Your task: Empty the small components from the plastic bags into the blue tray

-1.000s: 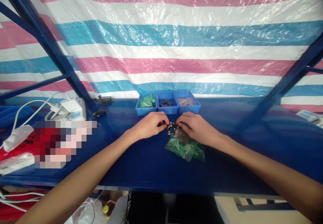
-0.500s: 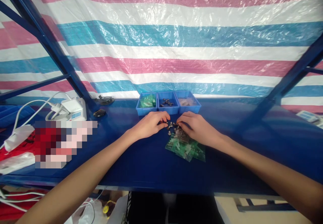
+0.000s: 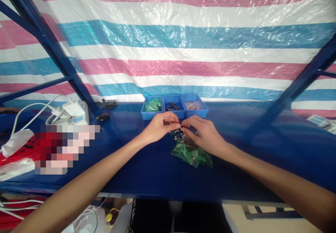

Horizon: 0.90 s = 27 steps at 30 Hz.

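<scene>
My left hand (image 3: 162,126) and my right hand (image 3: 201,129) meet fingertip to fingertip just in front of the blue bins. Both are closed in a pinch, and what is between the fingers is too small and hidden to make out. Just below the fingertips lie several small metal pieces (image 3: 175,138) that look like screws. Nearer me, partly under my right hand, are green-tinted clear plastic bags (image 3: 190,154) with small pale and metallic pieces showing through.
Three joined blue bins hold green packets (image 3: 153,104), dark metal pieces (image 3: 172,106) and clear packets (image 3: 193,105). On the left of the blue table (image 3: 147,175) are a dark mouse-like object (image 3: 103,117), white chargers (image 3: 76,110) with cables and a red bag (image 3: 22,149).
My hands have come together, the left moving right and the right slightly left, until their fingertips meet above the small metal pieces. The bags and bins stay put.
</scene>
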Tool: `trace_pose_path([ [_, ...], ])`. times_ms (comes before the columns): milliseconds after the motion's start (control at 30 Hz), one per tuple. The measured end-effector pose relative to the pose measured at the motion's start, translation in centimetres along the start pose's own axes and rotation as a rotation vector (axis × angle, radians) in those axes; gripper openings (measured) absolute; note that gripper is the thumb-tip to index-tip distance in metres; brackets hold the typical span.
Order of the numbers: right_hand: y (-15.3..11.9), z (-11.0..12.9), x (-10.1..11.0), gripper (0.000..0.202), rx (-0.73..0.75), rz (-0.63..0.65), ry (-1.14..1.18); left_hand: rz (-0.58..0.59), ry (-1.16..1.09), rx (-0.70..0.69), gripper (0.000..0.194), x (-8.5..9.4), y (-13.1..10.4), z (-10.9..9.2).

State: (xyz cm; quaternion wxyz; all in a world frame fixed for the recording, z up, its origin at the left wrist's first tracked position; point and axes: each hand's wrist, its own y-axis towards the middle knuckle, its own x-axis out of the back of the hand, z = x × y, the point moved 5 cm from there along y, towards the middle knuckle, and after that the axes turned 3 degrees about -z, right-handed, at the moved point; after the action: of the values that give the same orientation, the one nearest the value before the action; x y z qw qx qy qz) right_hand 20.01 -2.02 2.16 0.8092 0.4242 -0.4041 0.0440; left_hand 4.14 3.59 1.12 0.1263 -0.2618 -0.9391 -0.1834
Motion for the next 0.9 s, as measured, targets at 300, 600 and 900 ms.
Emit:
trace_pose_path([
  [300,-0.1,-0.1,0.0,0.009,-0.029,-0.036,-0.002,0.028,-0.043,-0.024,0.023,-0.3,0.0,0.5],
  [600,-0.1,-1.0,0.0,0.009,-0.139,-0.015,-0.05,-0.011,-0.14,0.05,0.022,-0.3,0.2,0.7],
  [900,-0.2,-1.0,-0.6,0.016,-0.213,0.027,-0.049,-0.027,-0.112,0.029,0.02,-0.2,0.1,0.4],
])
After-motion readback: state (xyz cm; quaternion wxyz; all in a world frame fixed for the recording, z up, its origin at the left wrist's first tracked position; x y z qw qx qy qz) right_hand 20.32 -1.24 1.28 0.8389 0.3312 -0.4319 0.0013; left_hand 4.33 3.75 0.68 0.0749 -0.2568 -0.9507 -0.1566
